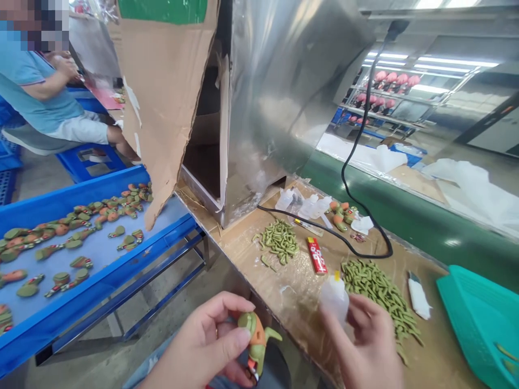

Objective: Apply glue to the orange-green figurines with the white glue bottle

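My left hand [211,346] is closed on a small orange and green toy figure [256,339], held low in front of me beside the table edge. My right hand [367,340] grips a small translucent squeeze bottle [334,296] with a yellow tip, just right of the figure and over the table's near edge. A pile of small green parts [379,294] lies right behind that hand. A second green pile [279,240] lies further back.
A red pack [317,255], plastic bags [302,204], finished figures [341,213] and a black cable [357,162] lie on the cardboard-covered table [292,292]. A teal basket [482,319] is at right. A blue tray [121,265] with several figures stands left; a seated person [44,97] works beyond.
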{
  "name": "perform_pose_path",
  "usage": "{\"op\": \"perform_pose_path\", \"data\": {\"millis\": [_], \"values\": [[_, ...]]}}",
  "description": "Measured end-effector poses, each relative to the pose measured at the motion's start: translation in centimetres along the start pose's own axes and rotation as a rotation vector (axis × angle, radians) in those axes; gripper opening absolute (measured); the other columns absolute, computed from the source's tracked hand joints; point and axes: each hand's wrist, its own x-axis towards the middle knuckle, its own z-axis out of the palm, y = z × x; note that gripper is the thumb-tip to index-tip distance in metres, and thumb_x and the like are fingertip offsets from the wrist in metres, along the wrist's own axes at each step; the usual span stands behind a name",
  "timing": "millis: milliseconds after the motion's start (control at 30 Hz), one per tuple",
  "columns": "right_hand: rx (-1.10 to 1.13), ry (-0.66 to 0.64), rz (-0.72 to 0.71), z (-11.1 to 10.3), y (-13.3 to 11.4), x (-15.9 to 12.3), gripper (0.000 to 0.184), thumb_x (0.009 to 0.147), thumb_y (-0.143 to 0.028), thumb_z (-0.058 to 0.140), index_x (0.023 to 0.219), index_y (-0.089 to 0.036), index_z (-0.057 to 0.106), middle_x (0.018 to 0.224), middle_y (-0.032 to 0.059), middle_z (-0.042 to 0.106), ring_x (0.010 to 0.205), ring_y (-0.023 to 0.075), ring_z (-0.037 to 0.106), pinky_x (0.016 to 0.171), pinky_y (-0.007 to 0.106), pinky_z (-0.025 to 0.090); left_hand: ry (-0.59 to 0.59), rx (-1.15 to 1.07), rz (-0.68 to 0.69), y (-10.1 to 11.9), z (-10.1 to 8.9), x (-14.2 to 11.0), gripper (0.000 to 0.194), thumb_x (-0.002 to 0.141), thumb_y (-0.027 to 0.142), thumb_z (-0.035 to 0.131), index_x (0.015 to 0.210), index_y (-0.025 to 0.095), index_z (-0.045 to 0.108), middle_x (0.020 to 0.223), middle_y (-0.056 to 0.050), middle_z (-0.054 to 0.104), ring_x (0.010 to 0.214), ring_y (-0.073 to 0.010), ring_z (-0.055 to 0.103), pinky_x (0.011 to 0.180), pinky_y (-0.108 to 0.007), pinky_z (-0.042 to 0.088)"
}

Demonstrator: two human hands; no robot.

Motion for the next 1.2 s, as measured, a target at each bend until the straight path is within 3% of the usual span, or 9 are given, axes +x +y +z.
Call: {"op": "perform_pose_path", "data": {"millis": [100,200,267,333,400,633,733,933,1200], "values": [[-0.085,0.031,0.064,1.1,1.8,3.0,0.065,0.067,-0.064,0.067,0.112,-0.020,0.051,0.109,0.0128,0.066,0.103,0.0341,0.063,0.086,0.047,0.048,0.040,0.019,0.008,0.2,-0.3,0.2,0.034,0.063,0.033,0.086,0.087,0.016,0.069,0.070,0.002,0.071,0.056,-0.0113,0.065,0.047,-0.024,0.060],[-0.150,0.113,0.060,0.3,2.4,2.9,0.070,0.069,-0.065,0.067,0.117,-0.018,0.050,0.114,0.0165,0.062,0.097,0.0330,0.063,0.077,0.043,0.051,0.096,0.045,0.017,0.6,-0.7,0.4,0.035,0.063,0.034,0.086,0.088,0.016,0.068,0.071,0.001,0.070,0.056,-0.0118,0.065,0.048,-0.025,0.058],[-0.257,0.180,-0.144,-0.2,1.9,2.0,0.055,0.074,-0.057,0.069,0.106,-0.015,0.056,0.101,0.0166,0.063,0.076,0.0270,0.064,0.063,0.036,0.052,0.122,0.044,0.021,0.8,-0.8,0.7,0.034,0.064,0.033,0.085,0.088,0.016,0.068,0.071,0.001,0.070,0.057,-0.0122,0.064,0.049,-0.025,0.057],[-0.374,0.130,-0.524,0.4,1.0,1.4,0.029,0.085,-0.044,0.063,0.092,-0.016,0.059,0.083,0.0106,0.064,0.061,0.0203,0.060,0.057,0.031,0.049,0.133,0.040,0.031,1.0,-0.8,0.9,0.032,0.066,0.033,0.084,0.088,0.017,0.068,0.070,0.001,0.069,0.058,-0.0126,0.064,0.049,-0.024,0.057],[-0.413,-0.006,-0.702,2.5,0.0,1.4,0.017,0.094,-0.034,0.051,0.102,-0.021,0.058,0.091,0.0054,0.066,0.074,0.0189,0.064,0.068,0.029,0.050,0.130,0.034,0.044,1.0,-0.7,1.0,0.031,0.067,0.034,0.084,0.089,0.017,0.068,0.069,0.001,0.069,0.060,-0.0131,0.064,0.049,-0.024,0.056],[-0.608,-0.129,-0.638,9.3,-0.7,4.4,0.013,0.091,-0.013,0.045,0.086,-0.015,0.057,0.081,0.0037,0.060,0.079,0.0195,0.060,0.071,0.034,0.049,0.132,0.008,0.055,1.3,-1.5,0.6,0.032,0.065,0.033,0.085,0.087,0.017,0.068,0.070,0.001,0.071,0.055,-0.0128,0.064,0.047,-0.024,0.057],[-0.672,-0.201,-0.614,8.9,-0.8,4.7,0.016,0.087,-0.003,0.046,0.082,-0.015,0.054,0.076,0.0004,0.056,0.076,0.0169,0.058,0.070,0.032,0.048,0.146,-0.003,0.079,1.6,-2.0,0.5,0.031,0.066,0.032,0.084,0.088,0.016,0.068,0.068,0.001,0.071,0.056,-0.0128,0.064,0.048,-0.025,0.057],[-0.696,-0.212,-0.583,7.8,-0.9,5.6,0.009,0.092,-0.016,0.052,0.093,-0.015,0.061,0.088,0.0031,0.057,0.080,0.0171,0.055,0.074,0.033,0.047,0.123,-0.005,0.075,1.4,-1.9,0.6,0.030,0.068,0.032,0.083,0.087,0.016,0.067,0.070,0.002,0.070,0.056,-0.0127,0.065,0.047,-0.025,0.057],[-0.674,-0.305,-0.623,7.7,-0.9,6.2,0.015,0.084,-0.009,0.053,0.072,-0.016,0.059,0.076,0.0022,0.056,0.077,0.0188,0.055,0.073,0.035,0.047,0.093,-0.012,0.091,1.7,-1.9,0.2,0.030,0.068,0.032,0.083,0.088,0.017,0.066,0.069,0.002,0.070,0.057,-0.0115,0.065,0.048,-0.023,0.057]]}}
